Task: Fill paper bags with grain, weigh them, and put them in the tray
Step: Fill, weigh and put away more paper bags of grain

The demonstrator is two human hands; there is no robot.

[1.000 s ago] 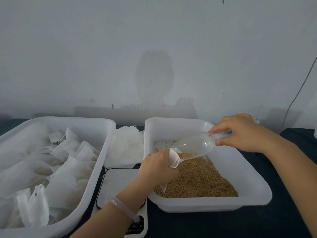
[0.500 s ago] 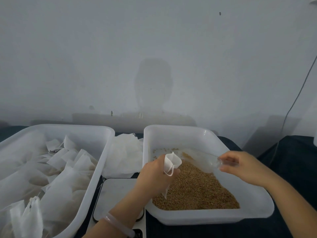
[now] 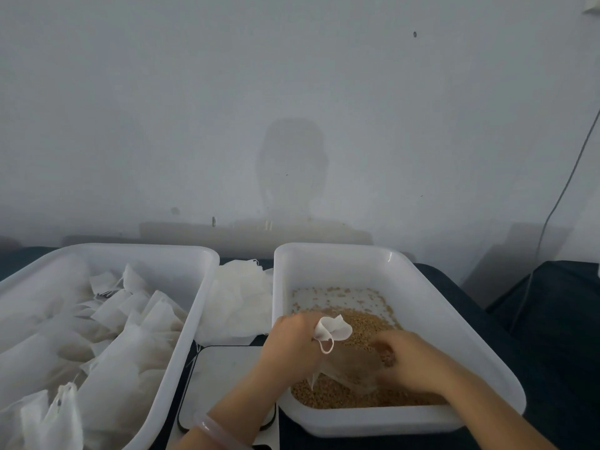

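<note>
Down in the grain tub (image 3: pixel 337 250), my right hand (image 3: pixel 414 363), fingers curled round the clear scoop (image 3: pixel 352 368), has dropped to reload; my left hand (image 3: pixel 290 347) pinches the paper bag (image 3: pixel 336 329) open.

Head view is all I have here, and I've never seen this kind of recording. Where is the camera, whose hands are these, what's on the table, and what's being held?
There is no machine here. A person works with bare hands, and the single camera sits on their head, looking forward and down. Two white trays stand on the dark table. The left tray holds filled bags, and the right tray holds loose grain. Between them lie a pile of empty bags and, nearer the person, a scale. The left hand holds a paper bag near its open top, over the grain. The right hand is low in the right tray. It seems to have a clear scoop in its grip, down in the grain, but that part is blurred.
</note>
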